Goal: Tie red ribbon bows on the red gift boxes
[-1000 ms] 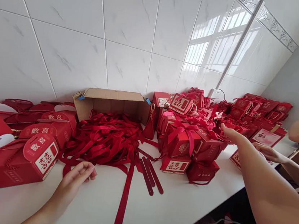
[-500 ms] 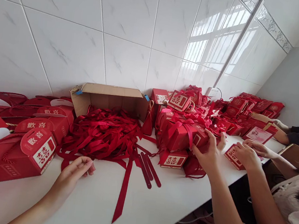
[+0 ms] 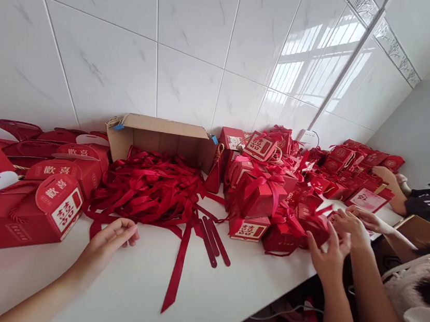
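My left hand (image 3: 115, 236) rests on the table just in front of a heap of red ribbons (image 3: 149, 189). Its fingers are curled together against the thumb, with nothing visible in them. At the right, my right hand (image 3: 329, 253) has its thumb and fingers spread apart beside a red gift box (image 3: 312, 219) with a ribbon; whether it touches the box I cannot tell. Left of that box, a red box with a bow (image 3: 260, 192) sits on top of a box with a white label (image 3: 248, 229). Flat dark red strips (image 3: 215, 242) lie between my hands.
An open cardboard box (image 3: 166, 139) stands behind the ribbons. Handled red boxes (image 3: 24, 211) fill the left side. Co-workers' hands (image 3: 353, 227) are close beyond my right hand, near a pink-labelled box (image 3: 369, 200). A white cable (image 3: 286, 313) hangs below the table edge.
My right hand has moved right and down, away from the stacked boxes, toward the co-worker's hands. My left hand has stayed by the ribbons. The view has shifted slightly.
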The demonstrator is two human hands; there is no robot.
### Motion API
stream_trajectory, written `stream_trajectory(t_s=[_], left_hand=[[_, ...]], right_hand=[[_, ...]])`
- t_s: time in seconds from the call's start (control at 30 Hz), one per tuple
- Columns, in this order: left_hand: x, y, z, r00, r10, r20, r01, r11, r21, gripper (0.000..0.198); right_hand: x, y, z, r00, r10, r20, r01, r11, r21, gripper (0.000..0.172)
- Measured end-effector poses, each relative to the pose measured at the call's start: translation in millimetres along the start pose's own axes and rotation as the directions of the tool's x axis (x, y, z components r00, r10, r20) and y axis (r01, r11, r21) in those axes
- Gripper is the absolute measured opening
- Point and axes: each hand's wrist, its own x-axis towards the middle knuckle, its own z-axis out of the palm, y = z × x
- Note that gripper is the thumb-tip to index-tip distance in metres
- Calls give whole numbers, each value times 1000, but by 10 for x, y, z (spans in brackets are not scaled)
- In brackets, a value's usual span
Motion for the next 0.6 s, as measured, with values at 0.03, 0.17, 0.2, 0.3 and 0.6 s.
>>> stream_trajectory(t_s=[0.03, 0.17, 0.2, 0.3, 0.6], left_hand=[[2, -4, 0, 1000, 3, 2, -3, 1000, 0, 43], [13, -1, 16, 1000, 5, 7, -5, 1000, 9, 43], [12, 6, 23, 1000, 4, 5, -4, 1000, 13, 42], [6, 23, 31, 1000, -3, 1, 3, 1000, 18, 38], [-4, -48, -50, 988, 35, 148, -25, 998, -63, 30]], right_hand=[[-39, 32, 48, 999, 34, 20, -36, 997, 68, 81], [-131, -162, 45, 979, 119, -168, -85, 977, 197, 74], [-131, -295, 24, 977, 76, -198, -36, 980, 197, 73], [-110, -826, 47, 976, -190, -105, 208, 956, 206, 75], [-252, -1722, 724, 973, -181, 142, 149, 967, 209, 91]])
